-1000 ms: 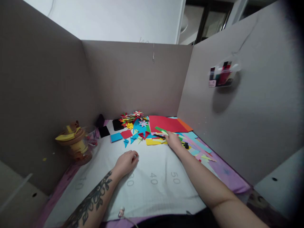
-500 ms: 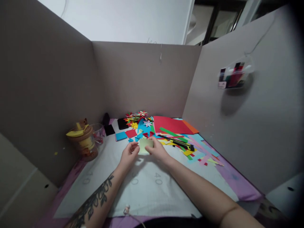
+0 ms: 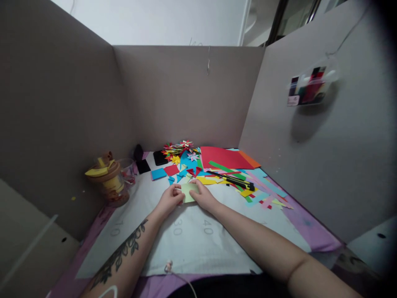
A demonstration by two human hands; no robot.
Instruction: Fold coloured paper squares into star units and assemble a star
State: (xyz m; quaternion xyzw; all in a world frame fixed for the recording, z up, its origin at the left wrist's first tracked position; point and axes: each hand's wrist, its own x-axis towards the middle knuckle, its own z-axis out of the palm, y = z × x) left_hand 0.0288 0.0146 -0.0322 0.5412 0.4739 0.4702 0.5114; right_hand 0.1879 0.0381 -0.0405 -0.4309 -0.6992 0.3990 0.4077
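Between my two hands is a small piece of pale green paper (image 3: 188, 193), held just above the white mat (image 3: 149, 236). My left hand (image 3: 170, 198) pinches its left edge with thumb and fingers. On the opposite edge, my right hand (image 3: 203, 195) grips the paper, thumb on the face toward me and fingers behind. Just beyond the hands lie small folded red pieces (image 3: 194, 171) and blue folded pieces (image 3: 179, 178). A blue paper square (image 3: 159, 174) and a red paper square (image 3: 171, 170) rest farther left.
Folded paper stars (image 3: 178, 152) pile up at the back. Right of them are red sheets (image 3: 221, 157), a black-yellow utility knife (image 3: 235, 181) and scattered paper strips (image 3: 259, 198). A brown-yellow cup (image 3: 108, 182) stands left. Grey panels (image 3: 186, 95) enclose the table; a plastic container (image 3: 313, 85) hangs right.
My left hand has closed onto the left edge of the green paper, where its fingers were beside it before. The camera view has tilted slightly downward.
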